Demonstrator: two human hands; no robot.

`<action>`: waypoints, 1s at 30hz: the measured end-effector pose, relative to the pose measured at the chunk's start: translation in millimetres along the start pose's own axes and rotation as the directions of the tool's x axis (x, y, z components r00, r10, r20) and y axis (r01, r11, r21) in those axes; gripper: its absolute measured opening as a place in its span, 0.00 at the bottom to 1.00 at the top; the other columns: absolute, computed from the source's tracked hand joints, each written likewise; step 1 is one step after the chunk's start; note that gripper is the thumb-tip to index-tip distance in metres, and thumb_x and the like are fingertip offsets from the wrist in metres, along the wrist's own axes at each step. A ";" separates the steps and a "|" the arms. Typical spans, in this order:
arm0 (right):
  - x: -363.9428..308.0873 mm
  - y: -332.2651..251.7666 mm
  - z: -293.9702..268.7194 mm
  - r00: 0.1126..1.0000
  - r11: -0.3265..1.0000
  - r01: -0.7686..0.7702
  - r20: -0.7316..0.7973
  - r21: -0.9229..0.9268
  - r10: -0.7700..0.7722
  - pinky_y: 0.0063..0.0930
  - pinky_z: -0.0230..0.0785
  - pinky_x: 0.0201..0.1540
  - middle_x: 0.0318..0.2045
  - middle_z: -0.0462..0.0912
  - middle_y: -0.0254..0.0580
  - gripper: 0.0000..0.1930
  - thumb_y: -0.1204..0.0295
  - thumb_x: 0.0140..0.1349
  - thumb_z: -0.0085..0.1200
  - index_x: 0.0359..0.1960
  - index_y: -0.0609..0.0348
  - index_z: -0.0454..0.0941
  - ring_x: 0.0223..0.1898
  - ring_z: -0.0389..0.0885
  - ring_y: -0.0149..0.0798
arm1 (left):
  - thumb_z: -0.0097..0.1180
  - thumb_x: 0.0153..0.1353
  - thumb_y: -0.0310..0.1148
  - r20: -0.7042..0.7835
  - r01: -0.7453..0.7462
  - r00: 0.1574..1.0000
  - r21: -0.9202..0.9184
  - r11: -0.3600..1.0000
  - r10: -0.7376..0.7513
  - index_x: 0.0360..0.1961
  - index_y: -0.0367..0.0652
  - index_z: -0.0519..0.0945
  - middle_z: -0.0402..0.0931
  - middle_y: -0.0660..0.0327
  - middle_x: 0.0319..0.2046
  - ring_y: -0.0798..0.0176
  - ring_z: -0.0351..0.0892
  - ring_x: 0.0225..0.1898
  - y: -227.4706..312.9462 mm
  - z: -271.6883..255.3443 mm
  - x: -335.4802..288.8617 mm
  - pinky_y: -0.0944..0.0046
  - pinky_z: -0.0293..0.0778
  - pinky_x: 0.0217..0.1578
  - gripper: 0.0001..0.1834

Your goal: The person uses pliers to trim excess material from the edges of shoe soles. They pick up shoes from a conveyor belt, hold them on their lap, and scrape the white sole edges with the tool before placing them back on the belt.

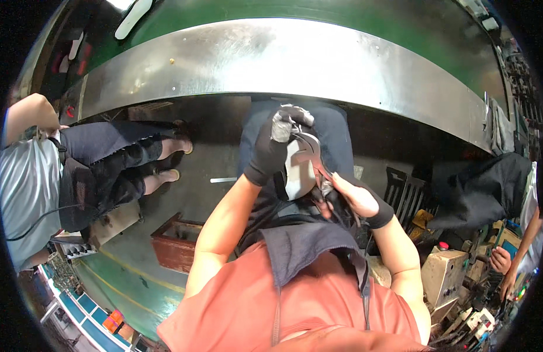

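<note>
In front of my lap, my left hand (268,146) wears a black glove with silvery tape round the fingers. Its fingers curl over the far end of a shoe piece (297,176) with a pale, sole-shaped face. Closed round the handles of metal pincers (316,158) is my right hand (354,196), in a dark glove that leaves some fingers bare. The pincers' curved head lies against the pale face of the shoe piece. I cannot tell whether the jaws bite on its edge. The far side of the shoe piece is hidden.
A shiny metal ledge (236,61) runs across beyond my hands, with a green belt (342,10) behind it carrying a pale sole (133,19). A co-worker (78,176) stands at left, near a brown wooden box (176,243). Machinery (444,278) and another person's hand (500,260) are at right.
</note>
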State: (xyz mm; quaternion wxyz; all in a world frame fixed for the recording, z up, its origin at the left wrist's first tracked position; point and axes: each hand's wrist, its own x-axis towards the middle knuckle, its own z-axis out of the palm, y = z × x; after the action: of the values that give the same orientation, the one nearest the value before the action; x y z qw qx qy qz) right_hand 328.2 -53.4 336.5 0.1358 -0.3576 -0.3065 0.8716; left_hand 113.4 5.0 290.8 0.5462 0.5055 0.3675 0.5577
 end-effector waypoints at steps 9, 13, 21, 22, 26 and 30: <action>1.3 17.4 22.4 0.941 0.889 0.047 -0.278 -0.456 -0.192 0.23 0.67 0.35 0.27 0.73 0.31 0.21 0.55 0.73 0.37 0.36 0.62 0.74 0.30 0.71 0.25 | 0.32 0.71 0.50 -0.001 -0.009 1.000 0.074 0.997 0.009 0.37 0.38 0.80 0.81 0.57 0.37 0.58 0.76 0.46 -14.9 -11.4 8.5 0.55 0.61 0.59 0.28; 0.7 11.2 8.3 0.951 0.887 0.079 -0.233 -0.456 -0.204 0.24 0.67 0.44 0.34 0.77 0.35 0.23 0.57 0.74 0.33 0.45 0.63 0.76 0.37 0.73 0.28 | 0.36 0.70 0.46 -0.012 0.011 1.000 0.017 1.000 -0.011 0.37 0.39 0.80 0.80 0.58 0.37 0.58 0.76 0.45 -19.9 -16.8 9.2 0.56 0.61 0.59 0.24; 16.6 -14.2 -0.8 0.996 0.999 -0.042 -0.084 0.007 0.042 0.25 0.72 0.49 0.44 0.80 0.42 0.24 0.55 0.74 0.32 0.55 0.60 0.73 0.41 0.81 0.33 | 0.39 0.69 0.44 0.001 -0.024 1.000 0.098 0.995 0.024 0.37 0.39 0.78 0.79 0.59 0.38 0.60 0.76 0.44 -6.4 -3.9 10.2 0.58 0.63 0.56 0.20; 13.7 -22.5 3.3 0.989 0.995 -0.096 -0.114 0.004 0.096 0.24 0.73 0.45 0.42 0.81 0.41 0.24 0.54 0.74 0.33 0.53 0.60 0.74 0.37 0.81 0.32 | 0.39 0.69 0.43 0.026 -0.028 0.999 0.109 0.994 0.025 0.37 0.38 0.78 0.79 0.59 0.38 0.59 0.76 0.44 -7.5 -6.7 9.8 0.58 0.63 0.56 0.21; 15.7 -10.7 4.4 0.984 0.968 -0.015 -0.177 -0.252 -0.031 0.21 0.65 0.26 0.22 0.76 0.32 0.22 0.53 0.73 0.34 0.38 0.58 0.76 0.21 0.73 0.25 | 0.40 0.68 0.42 -0.024 0.027 0.999 0.059 0.998 -0.026 0.36 0.38 0.79 0.79 0.59 0.37 0.59 0.76 0.44 -13.8 -7.1 5.9 0.58 0.63 0.57 0.20; 36.8 33.6 24.6 0.852 0.837 0.031 -0.423 -0.547 -0.308 0.32 0.63 0.28 0.20 0.73 0.41 0.21 0.56 0.71 0.40 0.27 0.60 0.72 0.21 0.72 0.36 | 0.42 0.66 0.42 -0.042 0.006 0.999 0.114 0.993 -0.002 0.34 0.39 0.80 0.80 0.58 0.36 0.58 0.76 0.45 -23.1 -8.3 3.9 0.58 0.62 0.58 0.19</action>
State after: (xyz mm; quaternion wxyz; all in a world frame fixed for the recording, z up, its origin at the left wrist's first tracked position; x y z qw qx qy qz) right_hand 284.2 -73.4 309.1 0.1872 -0.5620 -0.5170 0.6179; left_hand 111.4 13.0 267.4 0.5097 0.5235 0.4112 0.5450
